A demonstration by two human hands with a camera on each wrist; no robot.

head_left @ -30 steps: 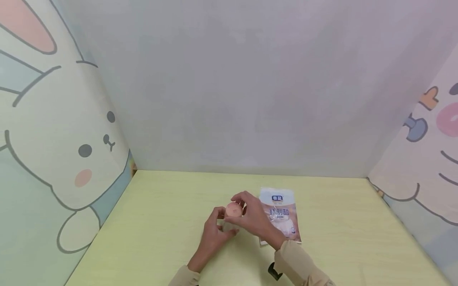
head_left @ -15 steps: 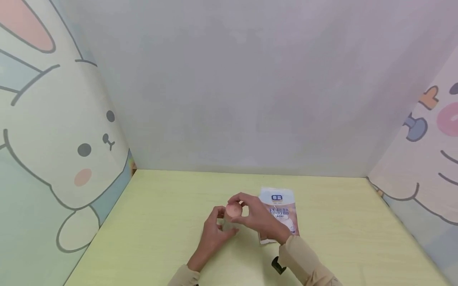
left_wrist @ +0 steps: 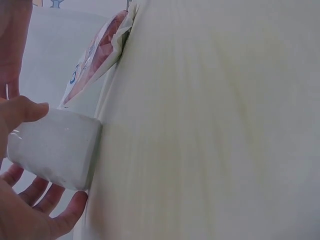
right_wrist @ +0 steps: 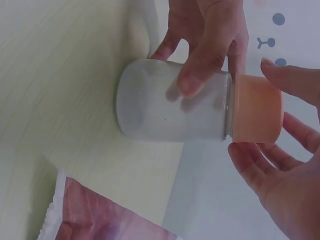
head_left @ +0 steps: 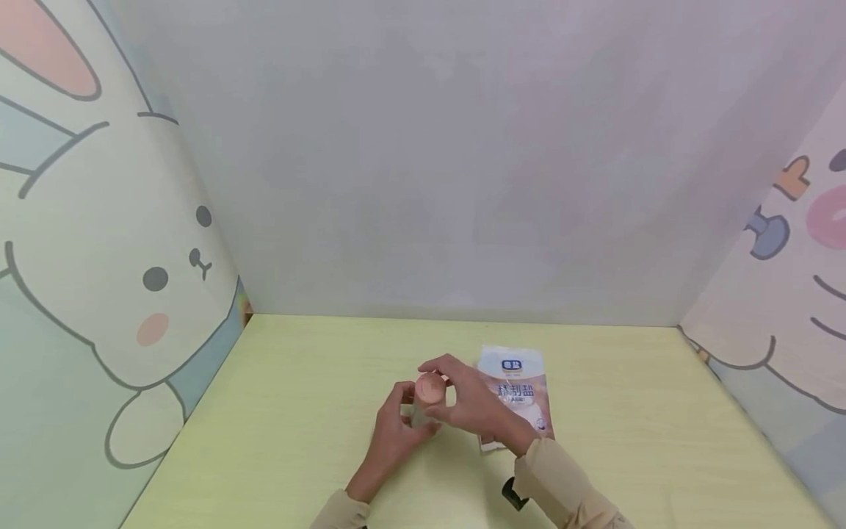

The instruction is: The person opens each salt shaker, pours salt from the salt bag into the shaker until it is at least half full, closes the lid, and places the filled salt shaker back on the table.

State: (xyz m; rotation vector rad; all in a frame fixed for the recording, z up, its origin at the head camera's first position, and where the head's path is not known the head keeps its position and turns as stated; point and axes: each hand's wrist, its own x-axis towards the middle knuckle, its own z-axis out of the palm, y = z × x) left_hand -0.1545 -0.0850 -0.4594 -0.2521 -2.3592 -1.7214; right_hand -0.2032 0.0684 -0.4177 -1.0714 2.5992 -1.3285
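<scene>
- Orange lid point(head_left: 430, 388) on the jar point(right_wrist: 150, 105), held between the thumb and fingertips of the right hand point(head_left: 472, 397) at its 3 o'clock.
- Left hand point(head_left: 393, 430) at the jar's 8 o'clock — thumb and fingers curled round its side.
- Jar upright on the table point(head_left: 317, 382), near 6 o'clock in the head view.
- Bag point(head_left: 537, 397) at the jar's 3 o'clock, partly hidden by the right hand.

A pale yellow table point(head_left: 297, 411) with faint grain meets a plain grey back wall point(head_left: 423, 169). On the table lies a white and reddish-brown packet point(head_left: 522, 400), with blue print on its front. The left wall point(head_left: 53, 367) carries a large white rabbit point(head_left: 106, 250) with pink cheek; the right wall point(head_left: 816, 459), a cut-off cartoon face point(head_left: 800, 286).
</scene>
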